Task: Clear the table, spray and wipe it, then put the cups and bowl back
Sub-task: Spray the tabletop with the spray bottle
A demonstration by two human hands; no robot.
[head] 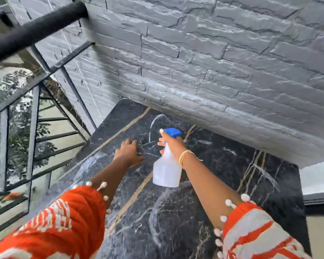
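A black marble table (223, 165) with gold and white veins fills the lower middle of the view. My right hand (173, 144) grips the neck of a white spray bottle (166, 171) with a blue nozzle, held above the tabletop and pointing toward the far left corner. My left hand (129, 151) rests flat on the marble with fingers spread, just left of the bottle. Wet streaks and an arc of liquid show on the surface. No cups, bowl or cloth are in view.
A grey stone-clad wall (213, 62) runs along the table's far edge. A black metal railing (32, 116) with trees beyond it stands to the left. A thick black bar (36, 30) crosses the upper left. A pale floor shows at the right.
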